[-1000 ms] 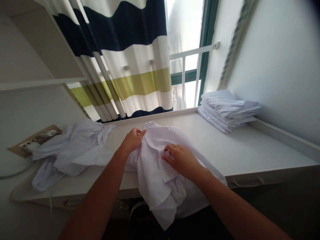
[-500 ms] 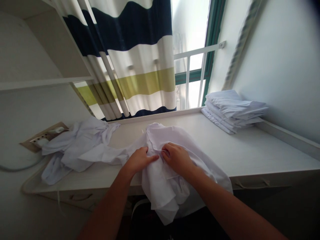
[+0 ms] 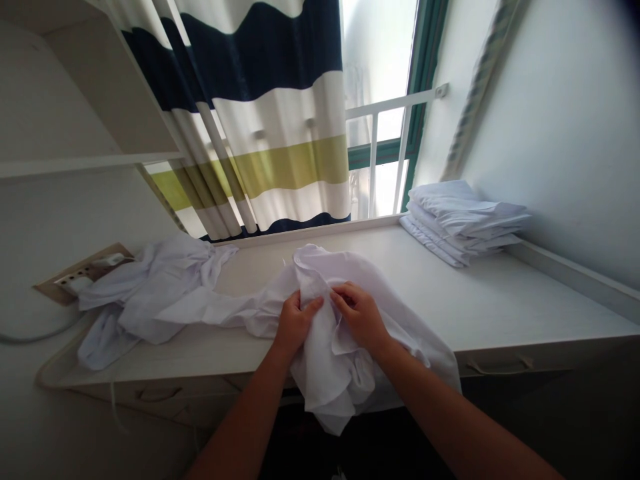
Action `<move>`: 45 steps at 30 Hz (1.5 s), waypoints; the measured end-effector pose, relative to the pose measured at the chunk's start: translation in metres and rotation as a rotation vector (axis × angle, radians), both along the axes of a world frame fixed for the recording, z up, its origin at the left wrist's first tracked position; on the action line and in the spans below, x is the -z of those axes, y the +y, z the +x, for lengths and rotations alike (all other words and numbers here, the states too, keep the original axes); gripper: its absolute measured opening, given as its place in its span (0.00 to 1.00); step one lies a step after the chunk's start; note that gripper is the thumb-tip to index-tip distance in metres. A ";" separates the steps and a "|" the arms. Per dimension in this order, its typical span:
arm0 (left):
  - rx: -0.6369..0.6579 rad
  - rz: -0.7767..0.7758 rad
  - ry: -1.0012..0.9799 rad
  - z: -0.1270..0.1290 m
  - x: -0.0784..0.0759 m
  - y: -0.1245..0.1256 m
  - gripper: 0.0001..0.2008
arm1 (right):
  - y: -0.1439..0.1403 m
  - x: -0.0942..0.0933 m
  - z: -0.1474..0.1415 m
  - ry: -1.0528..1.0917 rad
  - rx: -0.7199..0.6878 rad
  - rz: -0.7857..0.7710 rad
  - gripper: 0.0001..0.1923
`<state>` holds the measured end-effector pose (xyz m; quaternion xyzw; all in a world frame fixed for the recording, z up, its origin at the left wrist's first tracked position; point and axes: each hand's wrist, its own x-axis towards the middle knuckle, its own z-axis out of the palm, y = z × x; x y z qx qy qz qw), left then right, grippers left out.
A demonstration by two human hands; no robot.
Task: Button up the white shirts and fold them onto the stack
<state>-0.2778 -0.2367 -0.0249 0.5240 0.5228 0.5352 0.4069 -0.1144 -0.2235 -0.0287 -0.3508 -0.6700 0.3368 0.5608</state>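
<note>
Both hands meet at the middle of a crumpled white cotton shirt lying on the near edge of a pale wooden desk, its lower part spilling over that edge toward the viewer. The left hand pinches a fold of the cloth between thumb and fingers, closed on the fabric; the right hand grips the neighbouring fold in the same narrow way, the two hands almost touching. Judged from the layout, the work is partly advanced: a neat stack of folded white garments rests at the far right of the desk against the wall, while a loose heap of unfolded white garments lies at the left, near a wall socket strip. The shirt in hand is not yet flattened or folded. Its long axis appears to run from far to near, with the collar-like edge toward the striped navy, white and olive curtain and the hem hanging off the near edge; a sleeve trails left toward the heap. The bunching makes the exact orientation uncertain.
</note>
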 end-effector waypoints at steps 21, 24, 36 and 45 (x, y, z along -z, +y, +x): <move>-0.040 0.047 0.016 -0.003 0.003 -0.005 0.21 | 0.000 0.006 -0.002 -0.109 0.005 0.075 0.11; -0.035 0.057 0.001 -0.003 0.003 -0.005 0.20 | -0.001 0.005 -0.002 -0.099 0.001 0.071 0.11; -0.021 0.060 -0.018 -0.002 0.001 -0.006 0.21 | -0.002 0.004 -0.003 -0.149 0.008 0.082 0.11; -0.009 0.013 -0.055 -0.004 0.004 -0.004 0.21 | -0.003 0.004 -0.002 -0.209 0.008 0.112 0.10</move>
